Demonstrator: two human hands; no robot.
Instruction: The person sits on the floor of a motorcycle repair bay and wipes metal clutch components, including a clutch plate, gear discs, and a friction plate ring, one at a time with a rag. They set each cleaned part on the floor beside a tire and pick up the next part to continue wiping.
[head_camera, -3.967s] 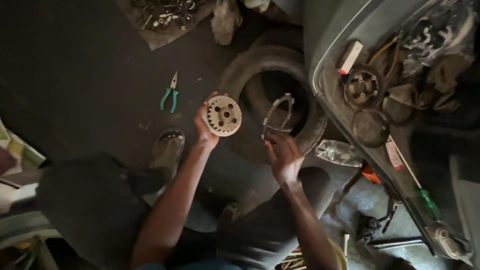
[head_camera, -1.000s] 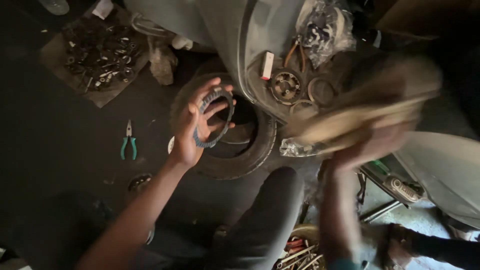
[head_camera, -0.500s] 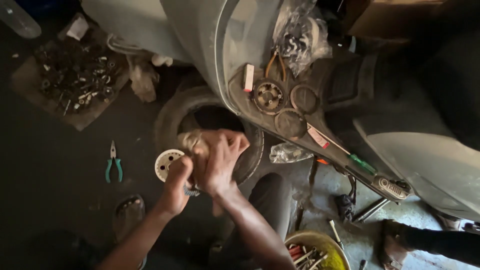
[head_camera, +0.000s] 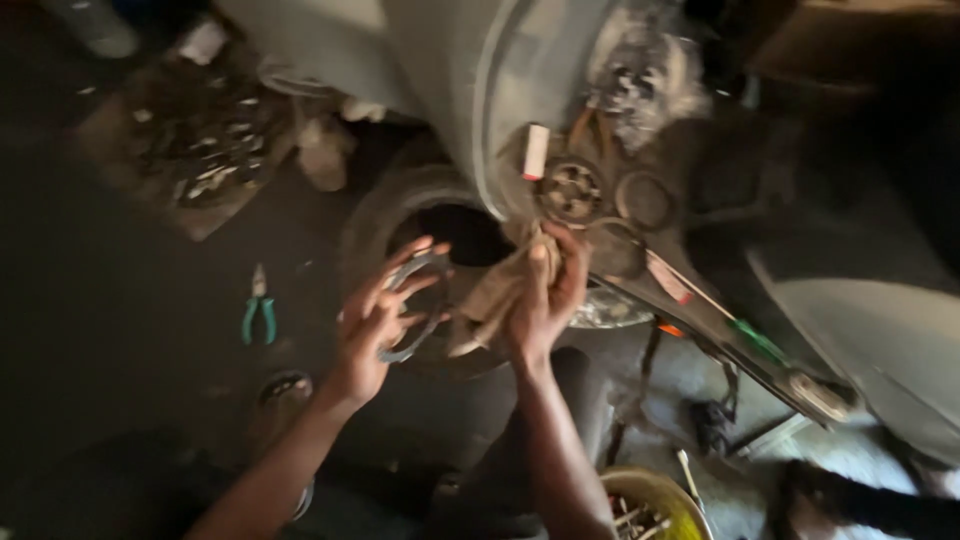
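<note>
Dim workshop floor (head_camera: 120, 330), pliers (head_camera: 258, 315) lying well aside; left hand (head_camera: 375, 325) curls loosely round a metal ring (head_camera: 415, 300), held up over the tyre (head_camera: 380, 225); right hand (head_camera: 545, 295) grips a rag (head_camera: 495, 295) beside it, seemingly for wiping.

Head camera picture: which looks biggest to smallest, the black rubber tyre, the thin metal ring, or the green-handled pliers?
1. Black rubber tyre, clearly biggest.
2. Thin grey metal ring in the left hand.
3. Green-handled pliers on the floor.
The ring is nearer the camera, so ring and pliers could be closer in size than they look.
</note>
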